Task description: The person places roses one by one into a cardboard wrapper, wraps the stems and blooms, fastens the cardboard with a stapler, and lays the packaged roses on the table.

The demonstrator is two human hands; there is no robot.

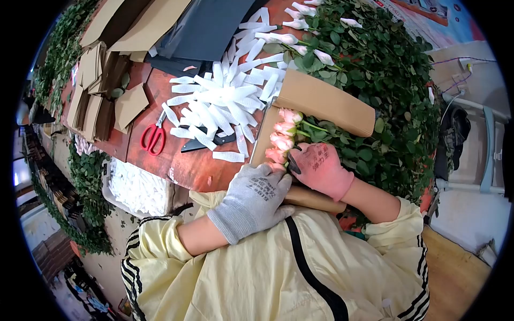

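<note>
A row of pink roses [282,140] lies along the left end of a brown cardboard sheet [325,102], their green stems pointing right. My left hand [256,197], in a grey glove, curls over the near edge of the cardboard beside the lowest rose; its fingertips are partly hidden. Wearing a pink glove with dark fingertips, my right hand [320,167] has its fingers closed around the lowest rose, just under the bloom. The near cardboard flap [313,199] bends up below both hands.
White mesh sleeves [222,99] are heaped left of the roses, near red-handled scissors [153,138]. Leafy stems [369,69] with white-sleeved buds cover the right side. Cardboard pieces [96,109] stack at left; a white basket [136,184] of sleeves sits below the table edge.
</note>
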